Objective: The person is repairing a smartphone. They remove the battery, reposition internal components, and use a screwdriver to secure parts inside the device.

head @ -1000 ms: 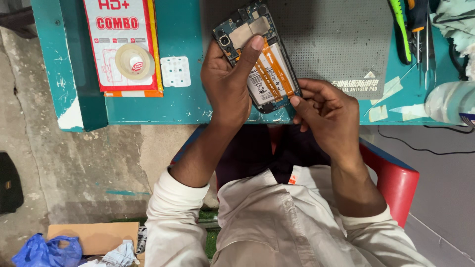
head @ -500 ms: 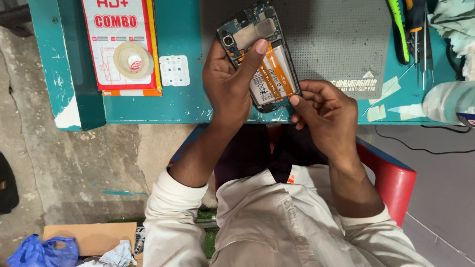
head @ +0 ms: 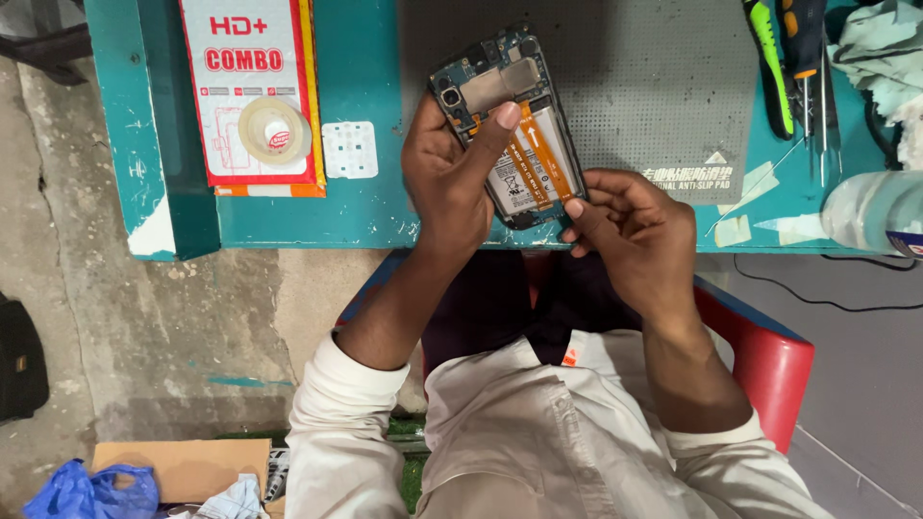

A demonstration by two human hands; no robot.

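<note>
An opened phone (head: 514,120) with its back cover off shows a circuit board, a white battery and orange flex cables. My left hand (head: 447,183) grips it from the left side, thumb pressed on the upper middle of the board. My right hand (head: 635,226) touches the phone's lower right corner with pinched fingertips; whether they pinch anything is hidden. The phone is held above a grey perforated mat (head: 654,86) on a teal table (head: 365,207).
A red-and-white flat package (head: 252,58) with a tape roll (head: 274,130) on it lies at left, next to a small white sticker sheet (head: 349,149). Screwdrivers (head: 793,62), a cloth (head: 880,53) and a plastic bottle (head: 870,211) lie at right. Red chair (head: 760,360) under me.
The phone and both hands keep almost the same pose; my right hand's fingertips have shifted slightly at the phone's lower corner.
</note>
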